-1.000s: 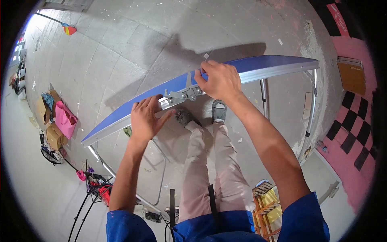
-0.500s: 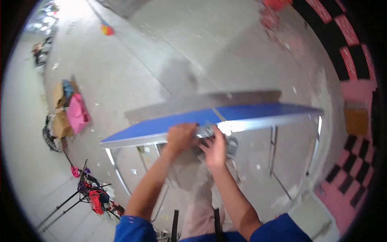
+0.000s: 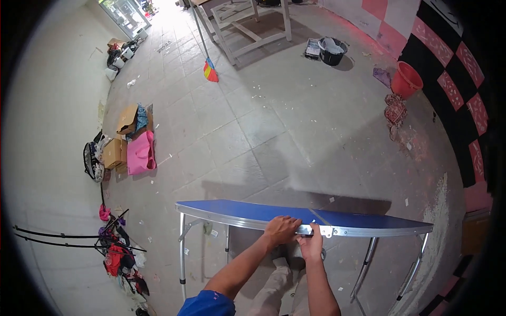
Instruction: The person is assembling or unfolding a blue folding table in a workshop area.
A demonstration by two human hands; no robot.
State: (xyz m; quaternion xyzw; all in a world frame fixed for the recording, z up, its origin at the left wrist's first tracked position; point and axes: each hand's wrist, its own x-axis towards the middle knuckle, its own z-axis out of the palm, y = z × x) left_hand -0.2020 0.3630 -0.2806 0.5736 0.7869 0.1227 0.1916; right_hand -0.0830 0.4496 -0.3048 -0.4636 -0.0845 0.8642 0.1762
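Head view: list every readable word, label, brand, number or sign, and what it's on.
None readable.
Folding table: no legible text on the blue top or metal edge; part of the edge is hidden by the left hand and right hand.
Red wall panel: white marks, not legible as words.
Cardboard box: any print is too small to read.
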